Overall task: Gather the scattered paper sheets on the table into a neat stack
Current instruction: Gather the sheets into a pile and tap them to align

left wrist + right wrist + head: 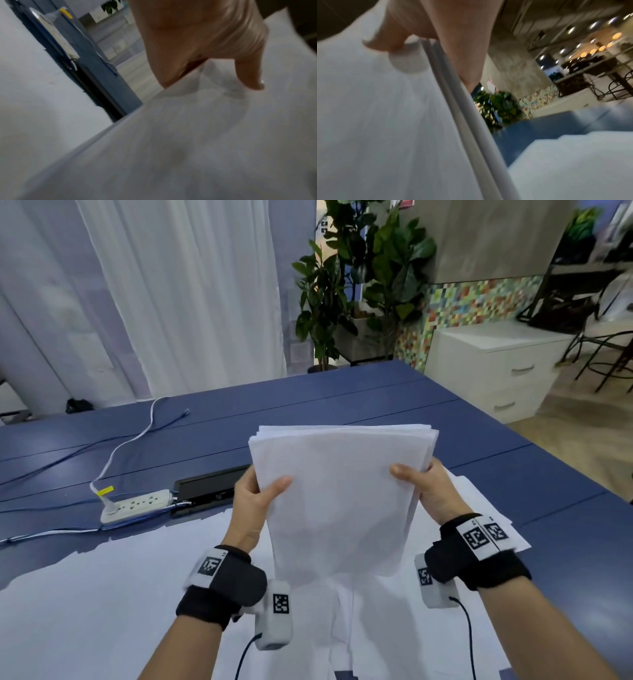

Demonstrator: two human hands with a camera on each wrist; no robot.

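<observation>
Head view, both hands' fingers gripping paper stack side edges (top edges uneven), blue table beyond

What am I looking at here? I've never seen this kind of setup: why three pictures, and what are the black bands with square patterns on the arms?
No machine here: a person works with bare hands. The large picture comes from a camera on their head, looking down. The black wristbands carry small cameras, which give the other two close, blurry views along each hand.

The left hand and right hand grip a bundle of white sheets by its side edges, held upright, thumbs in front. The right wrist view shows the bundle's edge as several layers.

More loose sheets lie scattered on the blue table, not yet gathered. A white power strip with cables sits at the left.
</observation>
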